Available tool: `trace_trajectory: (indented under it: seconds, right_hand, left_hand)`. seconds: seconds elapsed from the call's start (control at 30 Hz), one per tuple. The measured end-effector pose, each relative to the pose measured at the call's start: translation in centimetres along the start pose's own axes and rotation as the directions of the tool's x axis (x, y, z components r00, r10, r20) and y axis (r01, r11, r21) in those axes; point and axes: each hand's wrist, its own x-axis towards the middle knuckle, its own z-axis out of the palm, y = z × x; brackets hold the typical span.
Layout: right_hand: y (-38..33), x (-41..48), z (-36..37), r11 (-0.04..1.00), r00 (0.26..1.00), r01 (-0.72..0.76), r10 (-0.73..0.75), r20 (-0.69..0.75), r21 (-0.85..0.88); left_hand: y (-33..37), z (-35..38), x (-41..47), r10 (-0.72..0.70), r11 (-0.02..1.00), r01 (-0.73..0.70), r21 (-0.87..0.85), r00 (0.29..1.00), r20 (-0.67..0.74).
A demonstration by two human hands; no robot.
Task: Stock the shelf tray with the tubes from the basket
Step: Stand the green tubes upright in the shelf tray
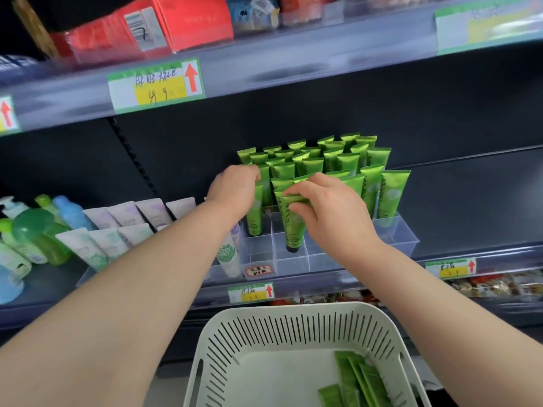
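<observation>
A person faces a dark shop shelf (470, 207), both hands reaching forward to a clear plastic tray (407, 235) divided into square compartments, which sits at the shelf's front edge. The tray's back rows are filled with upright glossy green plastic tubes (342, 164), caps down and flat crimped ends up. Several compartments along its front edge hold nothing.

The right hand (329, 207) pinches the crimped top of a black-capped green tube (294, 230), fingers curled round it. This tube hangs upright, its long axis vertical, with the cap low inside a compartment that appears to be in the second row from the tray's front edge, near the middle. The left hand (235, 188) is closed round the top of a second green tube (255, 215), which stands in the tray's left column just beside the first.

Below, nearer the person, a white slotted plastic basket (223, 327) holds a few spare green tubes (361, 380) lying flat in its right near corner, long axes running roughly front to back. They lie below and behind both hands, closer to the right arm, so the right hand seems better placed for the next pick.
</observation>
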Motion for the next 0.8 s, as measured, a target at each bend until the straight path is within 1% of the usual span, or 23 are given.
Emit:
trace_trajectory:
  seconds: [0.07,0.13,0.23,0.4,0.5,0.7,0.8]
  right_hand:
    - [-0.6,0.4,0.3,1.000,1.000,0.007,-0.007,-0.002,0.005]
    - [-1.3,1.0,0.8,1.000,1.000,0.006,-0.006,-0.003,0.004]
    - [-2.2,2.4,1.3,1.000,1.000,0.002,-0.003,-0.015,-0.028]
    - [-3.4,5.3,2.6,0.997,0.999,-0.043,0.042,-0.025,-0.059]
    - [-3.5,6.3,4.0,0.994,0.998,-0.058,0.060,0.014,-0.093]
    - [-2.9,6.8,6.9,0.972,0.978,-0.077,0.117,0.170,-0.222]
    - [-2.7,6.7,7.7,0.960,0.971,-0.076,0.133,0.198,-0.271]
  left_hand:
    - [-0.3,-0.8,-0.3,0.000,1.000,0.000,-0.005,1.000,-0.031]
    - [-0.8,-1.7,-1.0,0.035,0.999,-0.034,0.009,0.997,-0.070]
    - [-1.4,-2.7,-2.5,0.078,0.996,-0.082,-0.029,0.989,-0.126]
    - [-2.4,-3.9,-5.7,0.117,0.989,-0.131,-0.065,0.976,-0.183]
    - [-3.0,-4.1,-7.0,0.112,0.988,-0.129,-0.085,0.976,-0.185]
    - [-3.4,-4.0,-8.0,0.158,0.978,-0.182,-0.106,0.966,-0.205]
    - [-3.2,-3.7,-8.0,0.179,0.975,-0.200,-0.094,0.964,-0.195]
